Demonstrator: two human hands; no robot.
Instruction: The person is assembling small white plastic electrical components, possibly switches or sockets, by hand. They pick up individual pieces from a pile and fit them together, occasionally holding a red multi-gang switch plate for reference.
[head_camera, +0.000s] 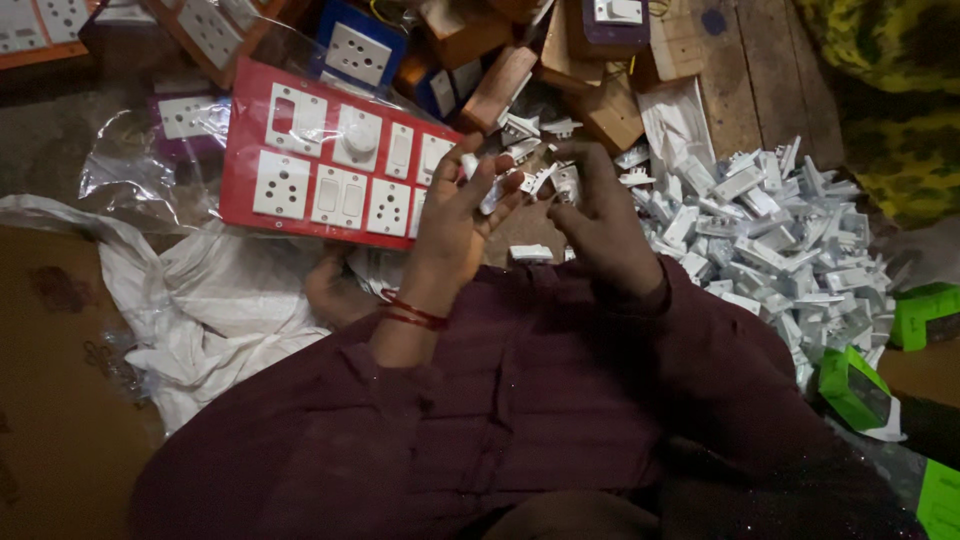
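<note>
Far left, a white bag (215, 300) lies crumpled on the floor. Beside it, a red switchboard (335, 170) sits flat, sockets and switches facing up. Now the left hand (455, 215), palm up, fingers curled, pinching a small white switch part (492, 195) at its tips. Just right, the right hand (600, 225), fingers bent together by another white piece (540, 180); its grip I cannot tell. Right again, a heap of parts (780, 240), with green boxes (850, 385) nearer.
</note>
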